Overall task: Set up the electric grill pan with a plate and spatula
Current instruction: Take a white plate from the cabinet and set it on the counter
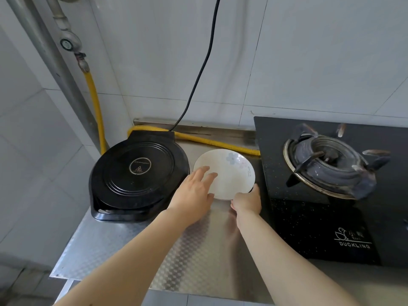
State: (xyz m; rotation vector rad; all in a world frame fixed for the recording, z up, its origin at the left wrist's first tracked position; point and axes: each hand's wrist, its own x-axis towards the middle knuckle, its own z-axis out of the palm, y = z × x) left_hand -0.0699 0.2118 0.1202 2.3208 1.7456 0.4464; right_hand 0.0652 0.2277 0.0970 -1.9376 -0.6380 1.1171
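A black round electric grill pan (138,173) sits closed on the steel counter at the left, its cord running up the wall. Just right of it lies a white plate (231,171) with a pale flower print. My right hand (247,200) grips the plate's near right rim. My left hand (196,191) rests over the plate's near left part with fingers spread, touching its surface. No spatula is in view.
A black glass gas stove (331,184) with a burner (326,160) stands right of the plate. A yellow gas hose (212,142) runs along the back edge. The steel counter (176,250) ends at the left and the front. Tiled wall behind.
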